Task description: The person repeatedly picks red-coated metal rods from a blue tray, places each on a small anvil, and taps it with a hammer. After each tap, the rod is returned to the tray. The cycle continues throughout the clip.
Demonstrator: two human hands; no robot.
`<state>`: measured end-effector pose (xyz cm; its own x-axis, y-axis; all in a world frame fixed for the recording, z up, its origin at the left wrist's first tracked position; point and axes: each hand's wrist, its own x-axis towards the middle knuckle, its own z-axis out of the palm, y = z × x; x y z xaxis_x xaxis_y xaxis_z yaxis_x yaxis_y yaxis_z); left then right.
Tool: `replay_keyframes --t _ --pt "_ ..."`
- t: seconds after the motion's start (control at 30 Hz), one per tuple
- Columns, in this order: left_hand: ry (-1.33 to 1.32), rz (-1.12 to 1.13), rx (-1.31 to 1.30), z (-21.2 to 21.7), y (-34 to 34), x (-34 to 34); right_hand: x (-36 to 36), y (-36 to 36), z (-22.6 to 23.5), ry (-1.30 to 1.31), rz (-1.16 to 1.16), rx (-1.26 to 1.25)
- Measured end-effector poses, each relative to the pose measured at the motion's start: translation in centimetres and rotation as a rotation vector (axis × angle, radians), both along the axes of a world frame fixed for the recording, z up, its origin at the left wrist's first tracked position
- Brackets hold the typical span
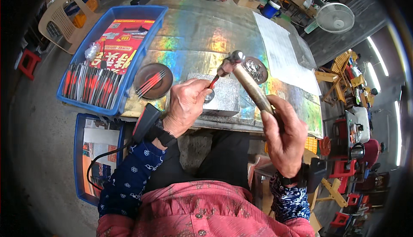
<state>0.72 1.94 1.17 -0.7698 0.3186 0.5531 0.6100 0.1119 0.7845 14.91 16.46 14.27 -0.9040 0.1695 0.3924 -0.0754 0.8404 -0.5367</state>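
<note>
My right hand (pixel 285 136) is wrapped round the wooden handle of a hammer (pixel 254 86). Its metal head hangs over a grey metal block (pixel 228 97) on the table. Pinched in my left hand (pixel 187 103) is a slim red piece (pixel 214 82), its upper end at the hammer head; whether they touch I cannot tell. A small round dark fitting (pixel 209 96) sits on the block by my left fingertips. Left of that hand, a brown bowl (pixel 144 71) holds several slim red-and-grey pieces (pixel 151 83). Beyond the hammer, another dish (pixel 263 78) holds small shiny metal parts.
A blue tray (pixel 161 15) at the left holds rows of red-and-silver slim pieces (pixel 92 84) on red printed card. Below it stands a second blue bin (pixel 79 159). White paper (pixel 279 47) covers the table's right side. A fan (pixel 335 17) and a plastic chair (pixel 64 15) stand beyond.
</note>
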Motion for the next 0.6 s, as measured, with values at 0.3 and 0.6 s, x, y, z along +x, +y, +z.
replay_keyframes --t 0.3,0.6 --pt "-0.014 -0.008 -0.03 -0.2 -0.1 -0.1 -0.8 0.4 0.5 -0.054 0.005 -0.027" --pt "-0.017 -0.006 -0.014 -0.2 0.0 0.0 0.8 -0.2 2.0 0.319 -0.038 -0.151"
